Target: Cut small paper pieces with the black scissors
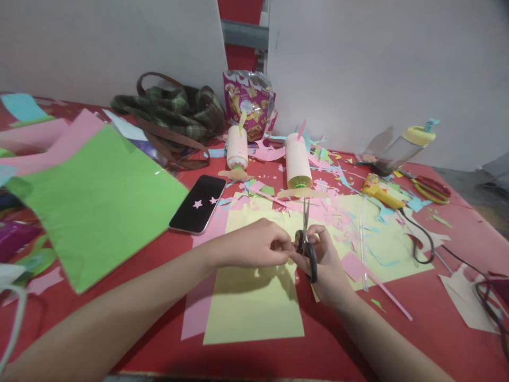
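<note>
One hand of ours, the right hand, holds black-handled scissors, blades pointing away from us, by the right edge of the front yellow sheet. Over that sheet, our left hand curls its fingers close beside them; we cannot tell whether it grips anything. Left of the sheet lies a phone bearing pink stars.

Left hand, fingertip grip indistinct, and white cable partly beyond frame.
</note>
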`<state>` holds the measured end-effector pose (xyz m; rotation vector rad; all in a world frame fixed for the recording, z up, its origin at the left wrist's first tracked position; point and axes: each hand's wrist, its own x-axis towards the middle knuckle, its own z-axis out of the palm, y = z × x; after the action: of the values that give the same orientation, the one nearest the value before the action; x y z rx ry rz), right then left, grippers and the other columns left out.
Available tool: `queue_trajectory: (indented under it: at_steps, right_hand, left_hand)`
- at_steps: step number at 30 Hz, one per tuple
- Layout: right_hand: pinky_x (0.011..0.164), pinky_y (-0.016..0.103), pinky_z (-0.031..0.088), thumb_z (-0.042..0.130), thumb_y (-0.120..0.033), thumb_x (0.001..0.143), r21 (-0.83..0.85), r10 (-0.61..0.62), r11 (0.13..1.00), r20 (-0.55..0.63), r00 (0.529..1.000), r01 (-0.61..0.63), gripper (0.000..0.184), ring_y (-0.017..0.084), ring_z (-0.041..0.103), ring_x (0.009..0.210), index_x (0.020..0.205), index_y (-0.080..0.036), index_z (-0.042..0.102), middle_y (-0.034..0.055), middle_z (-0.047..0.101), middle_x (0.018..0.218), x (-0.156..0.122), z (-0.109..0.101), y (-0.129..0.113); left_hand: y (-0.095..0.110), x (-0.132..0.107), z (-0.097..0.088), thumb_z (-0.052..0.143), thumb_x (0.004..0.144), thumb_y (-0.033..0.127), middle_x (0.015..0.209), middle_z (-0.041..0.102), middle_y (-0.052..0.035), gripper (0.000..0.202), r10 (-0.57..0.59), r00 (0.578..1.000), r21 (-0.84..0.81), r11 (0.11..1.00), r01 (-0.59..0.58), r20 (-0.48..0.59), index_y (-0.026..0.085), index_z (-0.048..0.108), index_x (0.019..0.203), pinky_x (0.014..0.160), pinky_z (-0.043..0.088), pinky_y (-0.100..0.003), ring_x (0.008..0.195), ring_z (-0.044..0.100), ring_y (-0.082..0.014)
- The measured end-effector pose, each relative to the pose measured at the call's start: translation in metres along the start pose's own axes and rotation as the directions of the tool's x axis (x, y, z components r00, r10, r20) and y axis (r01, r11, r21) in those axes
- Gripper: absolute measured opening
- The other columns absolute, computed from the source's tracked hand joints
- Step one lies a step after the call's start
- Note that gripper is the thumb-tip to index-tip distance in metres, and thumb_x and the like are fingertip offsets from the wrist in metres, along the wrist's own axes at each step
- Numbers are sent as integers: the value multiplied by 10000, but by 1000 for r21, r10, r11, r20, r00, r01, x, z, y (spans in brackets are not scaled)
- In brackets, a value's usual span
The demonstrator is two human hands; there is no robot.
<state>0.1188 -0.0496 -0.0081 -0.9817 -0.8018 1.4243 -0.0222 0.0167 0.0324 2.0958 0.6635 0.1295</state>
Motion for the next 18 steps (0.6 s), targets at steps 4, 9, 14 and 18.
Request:
queue_trajectory:
  at_steps: [4, 9, 14, 18]
  right_hand:
    - [540, 165, 352, 648, -34, 555, -15, -3, 1000, 30, 1000, 4, 405, 60, 464, 588, 753, -248, 367, -76, 428, 673, -1, 0, 1]
    - [549, 170, 352, 644, -38, 558, -25, -6, 1000, 20, 1000, 7, 404, 63, 472, 604, 755, -248, 361, -74, 429, 688, -1, 0, 1]
    - [539, 183, 353, 650, -72, 567, -44, -23, 999, 21, 1000, 23, 393, 69, 469, 595, 764, -250, 360, -70, 423, 693, -1, -1, 2]
    - [545, 191, 369, 647, -106, 591, -64, -43, 997, -30, 999, 41, 364, 79, 480, 620, 768, -251, 363, -61, 432, 704, 0, -3, 3]
  left_hand:
    - [3, 0, -1, 408, 657, 161, 539, 487, 26, 150, -8, 1000, 24, 1000, 8, -1, 138, 551, 619, 448, 266, -175, 493, 400, -66]
    - [1, 1, -1, 409, 657, 165, 552, 492, 26, 142, -8, 1000, 8, 1000, 8, -11, 141, 543, 620, 454, 279, -166, 504, 411, -64]
    - [-1, 3, 0, 395, 675, 183, 570, 501, 23, 159, -16, 999, 8, 1000, 16, -35, 144, 546, 641, 466, 288, -170, 512, 416, -68]
    - [-1, 3, 0, 376, 698, 196, 598, 512, 16, 182, -18, 997, 29, 999, 20, -69, 144, 551, 682, 482, 299, -181, 516, 416, -73]
